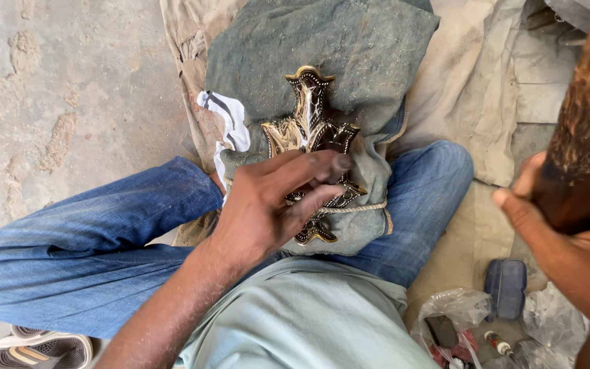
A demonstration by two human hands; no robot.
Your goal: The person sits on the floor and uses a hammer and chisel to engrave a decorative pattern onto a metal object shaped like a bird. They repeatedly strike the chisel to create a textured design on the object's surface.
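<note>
An ornate metal ornament [308,123], dark with gold edging and a pointed top, lies on a grey-green cloth [322,48] spread over my lap. My left hand [268,205] covers its lower half, the fingers pressing down and holding it against the cloth. At the right edge, close to the camera, my right hand [554,239] grips a blurred brown, dark-tipped object [585,137], its thumb pointing up and left. That hand is apart from the ornament. My legs in blue jeans [90,232] are folded on either side.
A white striped rag [230,119] pokes out beside the cloth. Beige sheeting [472,96] covers the concrete floor [63,96]. A dark blue pouch [507,287] and plastic bags [459,318] with small items lie at the bottom right. A sandal [39,350] sits at the bottom left.
</note>
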